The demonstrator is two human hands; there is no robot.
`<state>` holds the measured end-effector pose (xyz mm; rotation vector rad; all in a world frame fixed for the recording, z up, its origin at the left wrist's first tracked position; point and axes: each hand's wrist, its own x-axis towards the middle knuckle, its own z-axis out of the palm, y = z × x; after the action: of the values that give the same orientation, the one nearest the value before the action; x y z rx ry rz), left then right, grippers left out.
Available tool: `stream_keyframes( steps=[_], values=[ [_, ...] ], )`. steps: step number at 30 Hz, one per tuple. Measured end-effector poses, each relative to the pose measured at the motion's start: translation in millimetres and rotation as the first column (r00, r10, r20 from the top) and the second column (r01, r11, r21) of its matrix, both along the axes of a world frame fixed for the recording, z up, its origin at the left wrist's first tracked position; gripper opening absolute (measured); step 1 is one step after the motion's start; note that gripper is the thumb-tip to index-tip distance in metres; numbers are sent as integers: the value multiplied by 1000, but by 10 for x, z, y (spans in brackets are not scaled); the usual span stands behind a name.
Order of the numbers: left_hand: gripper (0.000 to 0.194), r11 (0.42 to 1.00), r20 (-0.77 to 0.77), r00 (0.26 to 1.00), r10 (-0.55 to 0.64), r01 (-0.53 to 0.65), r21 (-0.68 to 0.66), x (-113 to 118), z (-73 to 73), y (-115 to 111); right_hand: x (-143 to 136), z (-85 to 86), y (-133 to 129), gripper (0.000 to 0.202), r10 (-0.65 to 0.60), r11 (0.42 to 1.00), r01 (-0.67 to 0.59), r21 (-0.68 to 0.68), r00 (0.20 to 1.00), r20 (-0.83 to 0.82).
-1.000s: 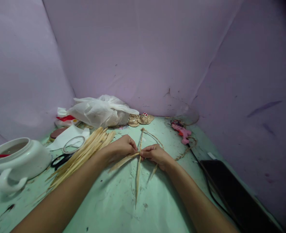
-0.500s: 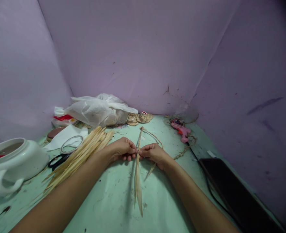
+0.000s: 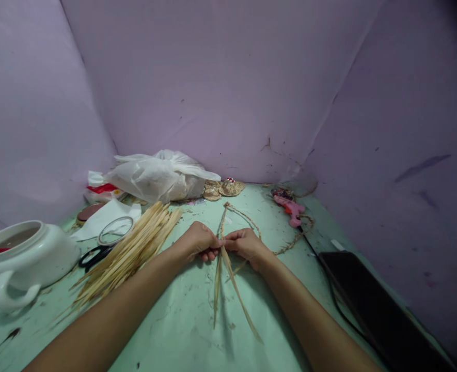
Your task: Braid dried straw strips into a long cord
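My left hand (image 3: 203,241) and my right hand (image 3: 247,246) meet at the middle of the table, both pinching a braid (image 3: 222,223) of dried leaf strips. Its finished length runs up from my fingers, bends back at a point and trails off to the right behind my right hand. Below my fingertips the loose strips (image 3: 236,287) spread apart, one toward the lower left and one toward the lower right. Beside my left forearm lies a bundle of pale dried strips (image 3: 146,237). My fingers hide the spot where the strips cross.
At left stand a white pot of liquid (image 3: 50,253), black-handled scissors (image 3: 92,256) and a roll of tape (image 3: 115,230). A white plastic bag (image 3: 158,178) and woven pieces (image 3: 232,187) lie at the back. On the right are a pink glue gun (image 3: 290,207) with its cord and a dark slab (image 3: 371,305).
The loose strips hung close together before; now they are spread, one swung to the lower right. My left hand has turned slightly and both hands still pinch the braid.
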<state>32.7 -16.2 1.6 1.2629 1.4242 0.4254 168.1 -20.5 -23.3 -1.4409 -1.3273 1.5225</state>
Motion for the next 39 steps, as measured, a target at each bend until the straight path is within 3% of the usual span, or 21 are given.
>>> stream_keyframes(
  steps=[7, 13, 18, 20, 23, 27, 30, 36, 39],
  values=[
    [18, 998, -109, 994, -30, 36, 47, 2, 63, -30, -10, -43, 7, 15, -6, 1000, 7, 29, 1000, -21],
    [14, 986, -97, 995, -23, 39, 164, -24, 9, 59, 3, 5, -9, 11, 27, 999, -28, 34, 999, 24],
    [11, 984, 103, 995, -20, 37, -173, -54, -15, 127, 4, 50, -22, 9, 17, 1000, -17, 8, 1000, -18],
    [12, 969, 175, 984, -22, 64, -237, -51, -26, 115, 6, 54, -19, 8, 9, 1000, -10, -22, 999, -43],
    [16, 981, 178, 984, -11, 46, -189, -24, -37, 67, 12, 50, -12, 6, -2, 998, -1, -56, 998, -55],
    [31, 999, -27, 999, 44, -43, 23, 18, -28, 3, 37, 46, 5, 10, 11, 996, -20, -91, 994, -107],
    [31, 992, -57, 997, 55, -48, 117, 41, -14, -25, 60, 52, 15, 12, -1, 992, -16, -123, 990, -141],
    [14, 998, 151, 988, 43, -35, -57, 70, -1, -32, 49, 10, 10, 9, 58, 996, -66, -52, 988, -145],
    [15, 987, 219, 976, 25, 11, -160, 66, 0, -26, 38, -29, 17, 10, 61, 996, -69, -54, 987, -148]
  ],
)
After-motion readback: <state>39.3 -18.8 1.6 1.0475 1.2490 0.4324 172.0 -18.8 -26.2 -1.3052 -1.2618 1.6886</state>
